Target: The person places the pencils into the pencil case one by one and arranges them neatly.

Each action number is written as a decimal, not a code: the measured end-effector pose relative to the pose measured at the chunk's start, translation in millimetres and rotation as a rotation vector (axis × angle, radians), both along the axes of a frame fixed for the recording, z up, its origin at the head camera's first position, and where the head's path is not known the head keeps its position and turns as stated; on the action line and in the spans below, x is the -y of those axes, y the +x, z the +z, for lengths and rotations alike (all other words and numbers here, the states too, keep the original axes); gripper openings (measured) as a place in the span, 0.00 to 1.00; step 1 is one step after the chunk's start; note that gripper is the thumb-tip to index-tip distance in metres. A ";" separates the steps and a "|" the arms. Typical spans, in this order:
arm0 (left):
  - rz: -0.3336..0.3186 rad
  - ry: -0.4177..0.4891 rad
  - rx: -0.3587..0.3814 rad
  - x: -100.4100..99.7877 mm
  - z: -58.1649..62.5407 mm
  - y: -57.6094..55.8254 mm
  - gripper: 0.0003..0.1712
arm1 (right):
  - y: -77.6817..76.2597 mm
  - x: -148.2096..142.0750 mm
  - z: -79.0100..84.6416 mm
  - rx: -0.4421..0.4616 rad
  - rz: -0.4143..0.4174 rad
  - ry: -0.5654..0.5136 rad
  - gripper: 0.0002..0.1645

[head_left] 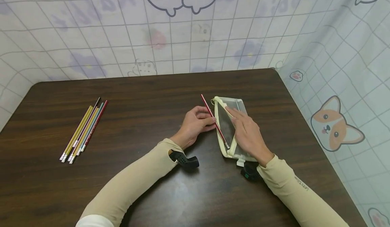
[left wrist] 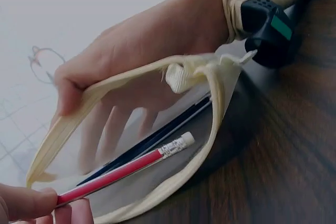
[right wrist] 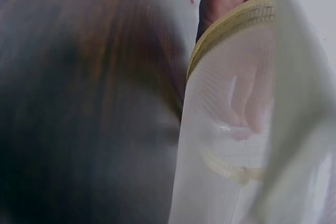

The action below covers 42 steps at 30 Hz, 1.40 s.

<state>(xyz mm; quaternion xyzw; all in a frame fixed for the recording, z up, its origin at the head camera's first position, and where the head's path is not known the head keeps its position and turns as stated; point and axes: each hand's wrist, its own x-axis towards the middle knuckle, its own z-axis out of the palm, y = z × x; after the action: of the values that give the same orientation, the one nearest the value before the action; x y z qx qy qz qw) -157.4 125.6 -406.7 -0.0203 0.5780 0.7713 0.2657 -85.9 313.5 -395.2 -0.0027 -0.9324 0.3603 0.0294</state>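
A red pencil (head_left: 207,105) slants into the open mouth of a translucent zip pencil pouch (head_left: 223,148) with cream edging. My left hand (head_left: 195,123) pinches this pencil between thumb and fingers beside the pouch's left edge. In the left wrist view, the pencil's white eraser (left wrist: 187,138) points into the pouch, and a dark, slim pencil-like thing (left wrist: 157,134) lies within. My right hand (head_left: 248,133) grips the pouch's right side, with the thumb (left wrist: 70,98) over the rim and the fingers showing through the wall. The right wrist view shows the pouch's sheer wall (right wrist: 220,145) close up.
Several pencils (head_left: 85,130) in yellow, red, teal and dark colours lie in a loose bundle on the left of the dark wooden table (head_left: 146,91). A patterned grid curtain (head_left: 189,34) hangs behind the table and along its right side.
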 end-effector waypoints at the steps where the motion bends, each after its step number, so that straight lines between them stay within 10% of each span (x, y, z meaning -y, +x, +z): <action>1: -0.001 -0.013 -0.009 -1.9 -0.1 0.8 0.25 | 0.0 0.1 -0.1 0.003 -0.001 0.000 0.29; 28: -0.119 -0.258 -0.089 -23.0 4.5 21.2 0.28 | 1.8 3.5 -0.5 0.013 0.024 -0.019 0.30; 42: -0.082 -0.335 -0.200 44.5 24.6 1.1 0.23 | 1.5 3.4 1.4 -0.002 0.030 -0.032 0.30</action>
<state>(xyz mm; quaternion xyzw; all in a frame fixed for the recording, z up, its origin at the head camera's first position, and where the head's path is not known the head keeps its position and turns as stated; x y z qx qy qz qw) -156.3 81.1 -382.1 0.0360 0.7222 0.6510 0.2311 -84.4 310.1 -393.9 0.0111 -0.9264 0.3754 0.0251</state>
